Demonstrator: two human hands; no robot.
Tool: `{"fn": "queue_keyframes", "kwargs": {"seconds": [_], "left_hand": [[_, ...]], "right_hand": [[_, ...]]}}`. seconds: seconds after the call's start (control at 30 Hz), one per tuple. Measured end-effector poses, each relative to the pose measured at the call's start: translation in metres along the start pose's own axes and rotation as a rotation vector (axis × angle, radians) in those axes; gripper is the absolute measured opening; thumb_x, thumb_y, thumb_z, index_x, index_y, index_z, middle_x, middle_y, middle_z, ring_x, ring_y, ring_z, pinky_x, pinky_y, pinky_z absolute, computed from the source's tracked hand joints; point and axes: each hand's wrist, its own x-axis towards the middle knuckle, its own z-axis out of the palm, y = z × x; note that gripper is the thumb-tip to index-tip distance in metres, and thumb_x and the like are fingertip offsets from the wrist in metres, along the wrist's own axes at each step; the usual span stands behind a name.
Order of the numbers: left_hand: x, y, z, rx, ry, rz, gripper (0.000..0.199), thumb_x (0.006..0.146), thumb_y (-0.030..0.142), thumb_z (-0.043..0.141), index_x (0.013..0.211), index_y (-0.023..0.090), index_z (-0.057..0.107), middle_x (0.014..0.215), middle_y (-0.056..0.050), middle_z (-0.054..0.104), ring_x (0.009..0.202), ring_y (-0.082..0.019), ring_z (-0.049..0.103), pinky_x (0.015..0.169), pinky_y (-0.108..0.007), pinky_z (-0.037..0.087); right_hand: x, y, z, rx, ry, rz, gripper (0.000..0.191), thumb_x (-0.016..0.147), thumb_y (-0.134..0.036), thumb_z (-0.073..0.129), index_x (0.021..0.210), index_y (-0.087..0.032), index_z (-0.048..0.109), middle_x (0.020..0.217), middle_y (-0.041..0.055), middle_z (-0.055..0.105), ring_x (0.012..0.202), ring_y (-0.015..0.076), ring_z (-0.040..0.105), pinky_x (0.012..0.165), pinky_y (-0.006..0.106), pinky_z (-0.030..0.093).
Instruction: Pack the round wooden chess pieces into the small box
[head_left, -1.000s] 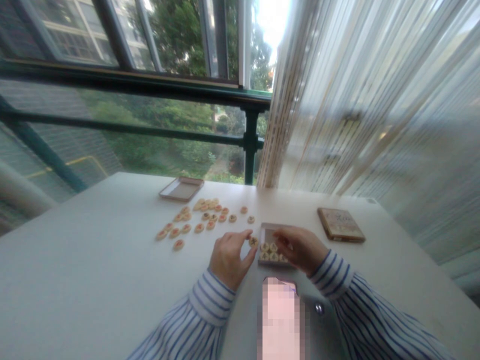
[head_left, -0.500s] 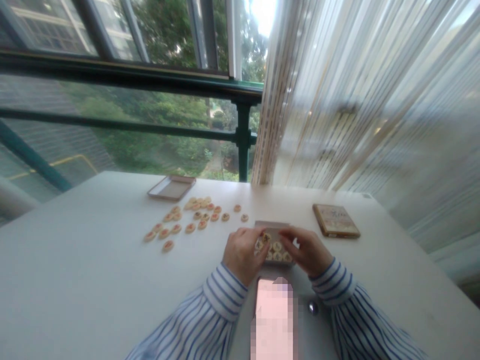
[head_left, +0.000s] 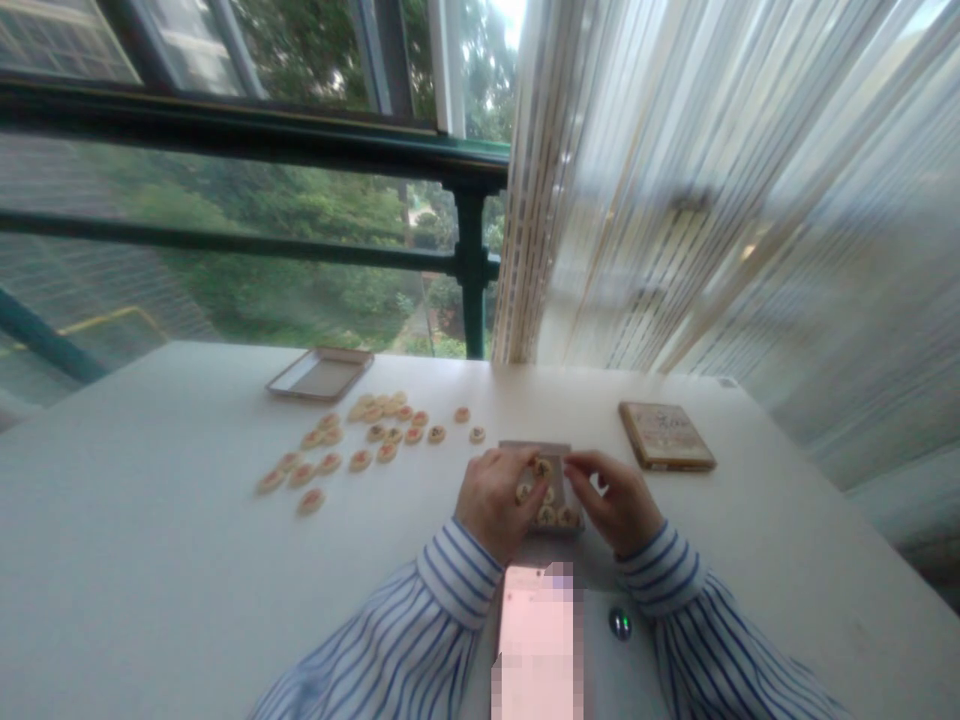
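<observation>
A shallow grey box (head_left: 536, 449) sits on the white table with several round wooden pieces (head_left: 547, 515) inside, marked with dark characters. My left hand (head_left: 499, 500) is over the box's left side and pinches one round piece (head_left: 542, 468) between thumb and fingers. My right hand (head_left: 616, 502) hovers at the box's right edge, thumb and forefinger apart, holding nothing that I can see. Further left, several loose round pieces with red or dark marks (head_left: 361, 460) lie spread over the table.
An open tray-like lid (head_left: 322, 376) lies at the back left of the table (head_left: 150, 540). A flat brown box (head_left: 667, 437) is at the right. Nearest me are a phone (head_left: 536, 620), partly blurred, and a small shiny round object (head_left: 620, 623). Behind stand a window railing and curtain.
The camera view has shifted slightly. My left hand has moved a little right over the box, still with a piece in its fingers. Fewer pieces show in the box's right part.
</observation>
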Motion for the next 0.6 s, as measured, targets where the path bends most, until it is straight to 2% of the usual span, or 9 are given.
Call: {"fn": "queue_keyframes", "kwargs": {"seconds": [0.3,0.6], "left_hand": [[-0.014,-0.004,0.009,-0.02,0.072,0.02,0.03,0.073,0.028,0.057,0.102,0.019,0.056,0.086,-0.005,0.066,0.081,-0.019,0.059,0.073,-0.034,0.045],[-0.016,-0.001,0.009,-0.024,0.079,0.092,0.029,0.075,0.027,0.056,0.103,0.018,0.056,0.085,-0.006,0.066,0.08,-0.018,0.059,0.072,-0.033,0.046]], "right_hand": [[-0.008,0.004,0.004,0.005,-0.013,0.004,0.017,0.077,-0.023,0.05,0.088,-0.017,0.061,0.072,0.0033,0.065,0.063,0.012,0.057,0.06,0.024,0.046],[-0.008,-0.002,0.007,0.118,-0.11,0.029,0.019,0.078,-0.028,0.051,0.089,-0.017,0.063,0.073,0.0031,0.066,0.063,0.0115,0.058,0.057,0.022,0.046]]}}
